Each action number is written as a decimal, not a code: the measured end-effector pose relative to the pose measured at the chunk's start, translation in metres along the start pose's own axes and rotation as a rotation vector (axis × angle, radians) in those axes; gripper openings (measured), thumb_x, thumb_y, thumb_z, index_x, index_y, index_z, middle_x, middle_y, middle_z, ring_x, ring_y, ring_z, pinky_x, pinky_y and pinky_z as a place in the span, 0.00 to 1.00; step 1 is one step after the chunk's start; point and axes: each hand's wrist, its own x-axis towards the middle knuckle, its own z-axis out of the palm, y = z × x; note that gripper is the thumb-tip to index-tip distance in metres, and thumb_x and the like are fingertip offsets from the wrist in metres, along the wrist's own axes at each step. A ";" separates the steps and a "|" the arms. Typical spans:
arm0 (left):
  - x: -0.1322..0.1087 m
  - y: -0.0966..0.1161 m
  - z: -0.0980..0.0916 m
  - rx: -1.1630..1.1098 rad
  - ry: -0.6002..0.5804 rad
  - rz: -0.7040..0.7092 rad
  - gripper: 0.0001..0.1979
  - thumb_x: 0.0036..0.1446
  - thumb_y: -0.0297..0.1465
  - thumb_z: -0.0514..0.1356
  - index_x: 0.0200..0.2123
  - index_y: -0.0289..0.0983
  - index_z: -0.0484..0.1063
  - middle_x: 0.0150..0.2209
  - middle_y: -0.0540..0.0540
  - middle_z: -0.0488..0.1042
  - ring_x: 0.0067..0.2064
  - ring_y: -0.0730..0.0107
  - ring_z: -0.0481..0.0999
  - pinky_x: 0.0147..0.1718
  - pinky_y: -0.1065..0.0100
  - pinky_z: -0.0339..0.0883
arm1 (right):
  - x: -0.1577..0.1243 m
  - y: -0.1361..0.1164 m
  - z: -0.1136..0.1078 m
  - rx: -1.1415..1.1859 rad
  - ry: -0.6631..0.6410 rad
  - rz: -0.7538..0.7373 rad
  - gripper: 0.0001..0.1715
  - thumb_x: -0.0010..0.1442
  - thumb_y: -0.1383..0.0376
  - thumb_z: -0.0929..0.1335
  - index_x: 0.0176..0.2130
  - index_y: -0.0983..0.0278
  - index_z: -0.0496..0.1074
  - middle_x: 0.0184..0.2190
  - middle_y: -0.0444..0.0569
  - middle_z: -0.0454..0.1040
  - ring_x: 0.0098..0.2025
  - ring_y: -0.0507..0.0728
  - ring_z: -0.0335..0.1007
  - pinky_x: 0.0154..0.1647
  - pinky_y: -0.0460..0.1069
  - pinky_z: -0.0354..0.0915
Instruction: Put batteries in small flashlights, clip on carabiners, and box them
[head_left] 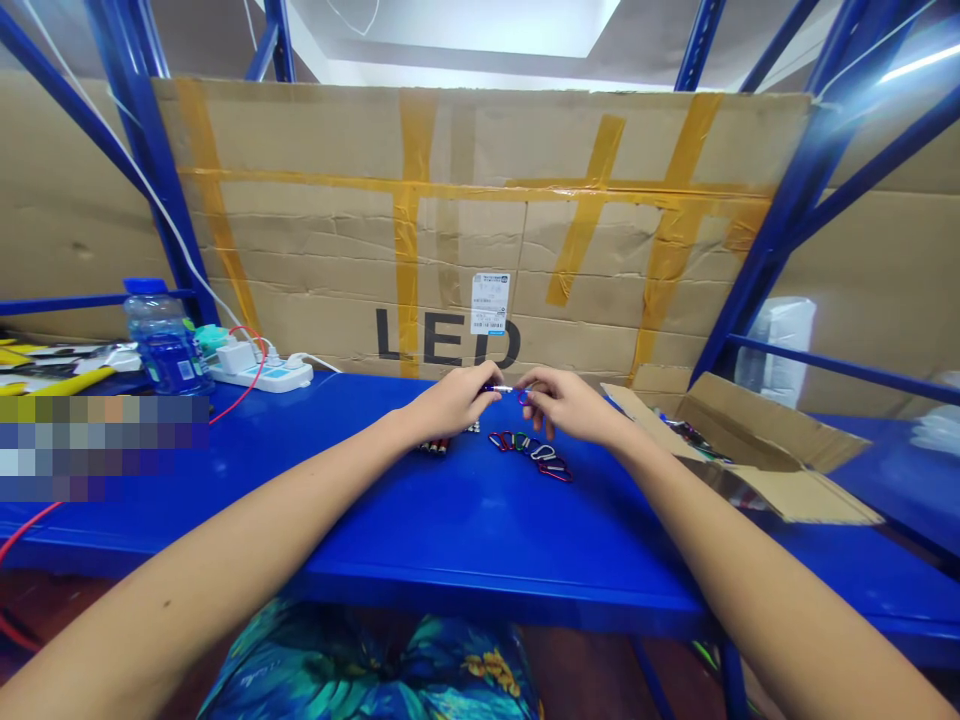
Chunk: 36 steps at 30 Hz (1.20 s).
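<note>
My left hand (452, 400) is closed in a pinch on a small dark cylinder with a silver end (498, 388), above the blue tabletop. Facing it, my right hand (564, 402) pinches a blue-purple carabiner (523, 397) close to the silver end. Whether the two pieces are linked is too small to tell. Below my right hand lies a curved row of coloured carabiners (520, 442), with a red carabiner (556, 472) at its near end. Several small red and dark cylinders with silver ends (436, 448) lie partly hidden beneath my left hand.
An open cardboard box (795, 490) with small items inside stands at the right. On the left are a blue-capped bottle (169, 345), a white power strip (274, 375) and a red cable (251, 385). A large cardboard sheet (315, 250) closes off the back between blue posts.
</note>
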 end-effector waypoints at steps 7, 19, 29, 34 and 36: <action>-0.003 0.004 0.005 0.054 0.014 -0.009 0.09 0.66 0.32 0.50 0.43 0.35 0.67 0.41 0.41 0.76 0.42 0.61 0.75 0.40 0.61 0.66 | 0.005 -0.002 0.011 0.236 0.068 0.028 0.10 0.57 0.68 0.62 0.36 0.65 0.71 0.17 0.39 0.58 0.15 0.50 0.60 0.16 0.47 0.60; -0.004 0.009 0.006 0.277 -0.113 -0.001 0.08 0.67 0.31 0.46 0.40 0.36 0.63 0.36 0.41 0.75 0.37 0.60 0.76 0.33 0.64 0.65 | -0.004 -0.009 0.009 -0.021 -0.048 -0.077 0.16 0.59 0.53 0.66 0.30 0.63 0.68 0.19 0.38 0.61 0.16 0.50 0.60 0.18 0.47 0.55; -0.009 0.012 0.011 0.318 -0.184 0.029 0.09 0.60 0.24 0.48 0.41 0.36 0.63 0.34 0.39 0.75 0.36 0.57 0.76 0.33 0.62 0.65 | -0.003 -0.007 0.008 -0.058 -0.044 -0.123 0.13 0.55 0.58 0.68 0.27 0.65 0.71 0.19 0.41 0.64 0.20 0.49 0.57 0.20 0.46 0.54; -0.009 0.014 0.011 0.272 -0.168 -0.022 0.07 0.60 0.24 0.49 0.40 0.37 0.64 0.32 0.41 0.74 0.33 0.59 0.75 0.33 0.63 0.64 | -0.004 -0.008 0.010 -0.120 -0.002 -0.174 0.10 0.55 0.62 0.67 0.26 0.65 0.71 0.18 0.41 0.63 0.22 0.50 0.56 0.23 0.47 0.53; -0.009 0.013 0.012 0.231 -0.161 -0.046 0.07 0.60 0.24 0.49 0.39 0.37 0.64 0.31 0.42 0.74 0.33 0.60 0.74 0.33 0.63 0.64 | -0.003 -0.007 0.010 -0.138 0.029 -0.183 0.09 0.54 0.63 0.67 0.26 0.64 0.71 0.18 0.41 0.62 0.22 0.50 0.56 0.24 0.47 0.53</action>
